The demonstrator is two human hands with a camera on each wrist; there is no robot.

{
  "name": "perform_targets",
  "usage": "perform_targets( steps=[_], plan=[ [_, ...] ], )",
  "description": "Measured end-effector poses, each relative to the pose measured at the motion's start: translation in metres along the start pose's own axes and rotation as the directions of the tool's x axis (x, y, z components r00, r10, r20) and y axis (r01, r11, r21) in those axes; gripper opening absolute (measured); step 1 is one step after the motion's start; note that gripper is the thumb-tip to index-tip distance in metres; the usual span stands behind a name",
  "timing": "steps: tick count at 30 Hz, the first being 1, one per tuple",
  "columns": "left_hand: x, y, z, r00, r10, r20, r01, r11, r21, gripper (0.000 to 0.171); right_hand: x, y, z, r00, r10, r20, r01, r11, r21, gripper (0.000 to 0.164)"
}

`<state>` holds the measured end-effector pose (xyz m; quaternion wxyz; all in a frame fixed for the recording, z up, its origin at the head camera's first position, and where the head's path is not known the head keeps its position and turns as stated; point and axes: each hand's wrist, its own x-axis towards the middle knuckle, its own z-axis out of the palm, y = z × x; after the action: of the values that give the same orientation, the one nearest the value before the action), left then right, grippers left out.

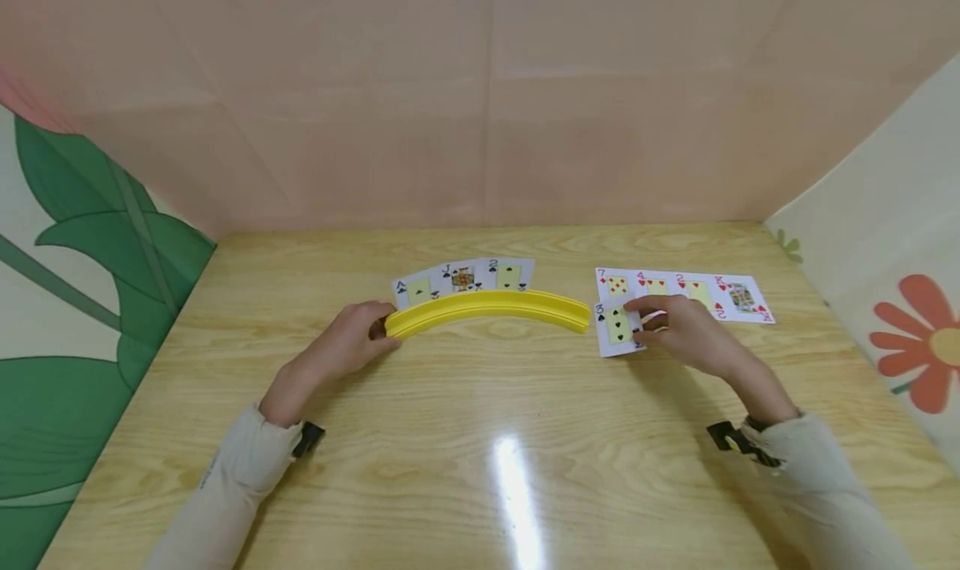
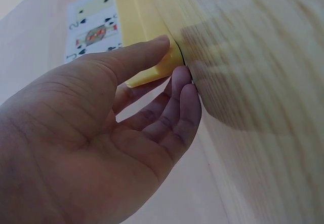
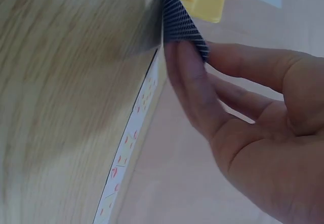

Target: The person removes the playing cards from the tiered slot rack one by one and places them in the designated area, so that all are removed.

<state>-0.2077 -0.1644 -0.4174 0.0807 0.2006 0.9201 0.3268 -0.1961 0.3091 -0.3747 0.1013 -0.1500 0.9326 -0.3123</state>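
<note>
A yellow curved card holder (image 1: 487,305) stands mid-table, with an ace, a jack and a two of spades (image 1: 510,276) fanned upright along it. At its left end, my left hand (image 1: 348,337) grips the holder between thumb and fingers; the left wrist view shows the thumb on the yellow end (image 2: 147,36). My right hand (image 1: 686,330) pinches a three of spades (image 1: 617,332) by its right edge, just right of the holder's other end. The right wrist view shows this card's dark patterned back (image 3: 179,26), tilted up from the table.
A row of overlapping red-suit cards (image 1: 742,297), including a seven, a four, a two and a king, lies face up at the right, partly behind my right hand. The wooden table (image 1: 420,420) meets a pink covered wall (image 1: 480,153) at the back.
</note>
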Motion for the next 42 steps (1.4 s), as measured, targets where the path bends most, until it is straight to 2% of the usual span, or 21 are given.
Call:
perform_targets(
  steps=[8, 18, 21, 25, 34, 38, 42],
  plan=[
    [-0.001, -0.001, 0.002, 1.000, 0.004, 0.000, -0.004, 1.000, -0.005, 0.025, 0.000, 0.008, 0.002, 0.995, -0.014, 0.094, 0.026, 0.992, -0.122, 0.042],
    [-0.001, -0.002, 0.003, 1.000, 0.009, 0.009, -0.009, 1.000, -0.001, 0.027, -0.001, 0.014, 0.002, 0.995, -0.028, 0.099, 0.043, 0.987, -0.154, 0.043],
    [-0.001, -0.002, 0.003, 1.000, 0.003, 0.008, -0.003, 1.000, -0.003, 0.027, 0.001, 0.021, 0.001, 0.992, -0.018, 0.125, 0.031, 0.994, -0.108, 0.043],
    [-0.001, -0.003, 0.003, 1.000, -0.003, 0.007, 0.003, 1.000, -0.006, 0.028, 0.003, 0.032, -0.001, 0.984, 0.011, 0.179, -0.015, 1.000, 0.023, 0.047],
    [-0.001, -0.001, 0.001, 1.000, -0.002, 0.002, 0.002, 1.000, 0.001, 0.028, 0.002, 0.041, -0.005, 0.970, 0.045, 0.240, -0.089, 0.980, 0.178, 0.056],
    [0.000, -0.002, 0.001, 1.000, 0.004, 0.003, -0.004, 1.000, 0.005, 0.028, 0.001, 0.036, -0.005, 0.968, 0.060, 0.245, -0.110, 0.974, 0.196, 0.058],
    [0.000, -0.001, 0.001, 1.000, -0.002, 0.005, 0.002, 1.000, 0.007, 0.028, -0.001, 0.032, -0.006, 0.971, 0.061, 0.232, -0.096, 0.985, 0.141, 0.056]
  ],
)
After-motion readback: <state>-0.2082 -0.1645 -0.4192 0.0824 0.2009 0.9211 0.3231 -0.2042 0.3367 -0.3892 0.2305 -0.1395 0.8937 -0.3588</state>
